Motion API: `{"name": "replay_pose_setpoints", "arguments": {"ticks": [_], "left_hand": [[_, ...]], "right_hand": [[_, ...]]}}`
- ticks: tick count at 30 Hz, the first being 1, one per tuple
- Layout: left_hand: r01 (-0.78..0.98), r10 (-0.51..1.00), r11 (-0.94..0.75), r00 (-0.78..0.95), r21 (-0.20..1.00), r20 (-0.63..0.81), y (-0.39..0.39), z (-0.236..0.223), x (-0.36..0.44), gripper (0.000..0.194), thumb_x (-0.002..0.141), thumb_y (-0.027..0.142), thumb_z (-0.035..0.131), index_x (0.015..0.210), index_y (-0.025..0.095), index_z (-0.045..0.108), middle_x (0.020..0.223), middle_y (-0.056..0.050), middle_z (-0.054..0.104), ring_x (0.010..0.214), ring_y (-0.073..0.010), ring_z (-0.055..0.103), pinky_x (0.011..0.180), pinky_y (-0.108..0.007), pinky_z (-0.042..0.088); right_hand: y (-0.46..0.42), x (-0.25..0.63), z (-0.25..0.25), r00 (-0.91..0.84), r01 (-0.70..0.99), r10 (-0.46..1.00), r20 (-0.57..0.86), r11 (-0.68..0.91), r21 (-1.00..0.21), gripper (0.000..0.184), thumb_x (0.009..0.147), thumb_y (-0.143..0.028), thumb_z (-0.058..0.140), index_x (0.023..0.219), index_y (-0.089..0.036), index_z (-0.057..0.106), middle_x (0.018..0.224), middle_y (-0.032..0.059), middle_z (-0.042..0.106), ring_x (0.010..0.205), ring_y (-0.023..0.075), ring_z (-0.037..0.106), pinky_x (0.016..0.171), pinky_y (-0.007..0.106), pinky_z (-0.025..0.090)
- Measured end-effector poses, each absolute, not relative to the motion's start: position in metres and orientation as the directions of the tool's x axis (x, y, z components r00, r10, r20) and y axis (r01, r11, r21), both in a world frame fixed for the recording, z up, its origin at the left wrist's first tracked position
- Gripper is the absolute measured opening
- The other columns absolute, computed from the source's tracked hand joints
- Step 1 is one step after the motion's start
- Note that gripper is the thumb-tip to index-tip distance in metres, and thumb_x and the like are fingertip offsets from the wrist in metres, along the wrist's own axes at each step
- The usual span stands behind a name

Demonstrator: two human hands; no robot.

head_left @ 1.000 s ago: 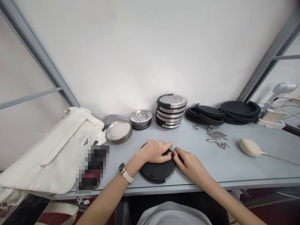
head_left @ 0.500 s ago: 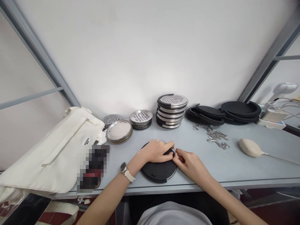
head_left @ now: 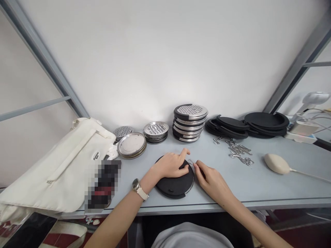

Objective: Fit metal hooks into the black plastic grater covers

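My left hand point(head_left: 172, 165), with a watch point(head_left: 139, 189) on its wrist, lies across a round black disc point(head_left: 173, 187) at the table's front edge and holds it. Its thumb and forefinger are spread apart, the forefinger lifted; the other fingers are mostly hidden. At the disc's right side, my right hand point(head_left: 210, 179) is closed in a pinch on a thin metal wire clip point(head_left: 190, 161), whose loop points toward the left hand. A strip of silver metal shows along the disc's lower right rim.
Behind stand stacks of metal grater plates point(head_left: 156, 129), plain metal discs point(head_left: 131, 144) and black-rimmed graters point(head_left: 190, 122). Black round holders point(head_left: 266, 124) and metal clips point(head_left: 239, 150) lie right, near a cream mouse-shaped object point(head_left: 276, 163) with a cord. A white bag point(head_left: 64, 165) leans left.
My left forefinger has lifted and spread from the thumb. My right hand has drawn slightly right, away from the disc's rim, and the wire clip now shows between the hands.
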State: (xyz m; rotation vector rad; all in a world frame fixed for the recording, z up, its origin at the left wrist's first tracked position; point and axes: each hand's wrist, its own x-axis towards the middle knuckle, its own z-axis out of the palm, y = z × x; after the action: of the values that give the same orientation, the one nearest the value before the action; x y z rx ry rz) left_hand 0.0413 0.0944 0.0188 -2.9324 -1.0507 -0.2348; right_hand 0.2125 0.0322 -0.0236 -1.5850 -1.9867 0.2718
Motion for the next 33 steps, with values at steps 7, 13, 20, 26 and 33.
{"name": "replay_pose_setpoints", "arguments": {"ticks": [7,13,20,26,33], "left_hand": [[0.611,0.614,-0.788,0.776,0.07,0.145,0.0936,0.0179,0.0406,0.04,0.088,0.034,0.042,0.123,0.017,0.035,0.066,0.0,0.058,0.064,-0.0232,0.062,0.057,-0.029,0.04],[0.59,0.595,-0.803,0.792,0.081,0.136,0.0897,0.0179,0.0394,0.041,0.086,0.034,0.043,0.123,0.018,0.033,0.066,0.001,0.06,0.063,-0.0224,0.061,0.055,-0.028,0.038],[0.585,0.585,-0.81,0.797,0.048,0.152,0.0899,0.0197,0.0397,0.03,0.086,0.035,0.046,0.111,0.02,0.04,0.073,0.0,0.064,0.063,-0.0219,0.063,0.055,-0.028,0.037],[0.606,0.603,-0.795,0.785,0.031,0.142,0.0876,0.0226,0.0404,0.032,0.086,0.036,0.046,0.113,0.02,0.041,0.07,0.0,0.064,0.064,-0.0232,0.064,0.056,-0.028,0.038],[0.611,0.607,-0.792,0.783,0.016,0.138,0.0873,0.0243,0.0406,0.032,0.086,0.037,0.046,0.113,0.02,0.043,0.072,-0.001,0.065,0.066,-0.024,0.064,0.057,-0.029,0.04]], "right_hand": [[0.0329,0.213,-0.0243,-0.156,0.831,0.942,0.297,0.287,-0.476,0.026,0.096,-0.029,0.03,0.074,-0.024,0.043,0.061,-0.0001,0.061,0.051,0.0163,0.057,0.05,0.026,0.031],[0.0342,0.2141,-0.0249,-0.215,0.844,0.942,0.258,0.312,-0.436,0.025,0.096,-0.028,0.03,0.08,-0.023,0.048,0.066,0.0013,0.065,0.057,0.0185,0.062,0.052,0.026,0.032],[0.0334,0.215,-0.0238,-0.237,0.824,0.94,0.245,0.328,-0.463,0.025,0.096,-0.029,0.03,0.08,-0.024,0.049,0.072,0.001,0.067,0.061,0.0179,0.062,0.055,0.025,0.034],[0.0328,0.2145,-0.024,-0.231,0.817,0.947,0.223,0.313,-0.484,0.025,0.096,-0.029,0.03,0.078,-0.024,0.047,0.071,0.0006,0.065,0.061,0.0177,0.061,0.056,0.026,0.033],[0.0338,0.2148,-0.0253,-0.227,0.818,0.949,0.218,0.307,-0.486,0.025,0.096,-0.029,0.03,0.079,-0.024,0.047,0.071,0.0012,0.065,0.062,0.0187,0.061,0.056,0.026,0.033]]}}
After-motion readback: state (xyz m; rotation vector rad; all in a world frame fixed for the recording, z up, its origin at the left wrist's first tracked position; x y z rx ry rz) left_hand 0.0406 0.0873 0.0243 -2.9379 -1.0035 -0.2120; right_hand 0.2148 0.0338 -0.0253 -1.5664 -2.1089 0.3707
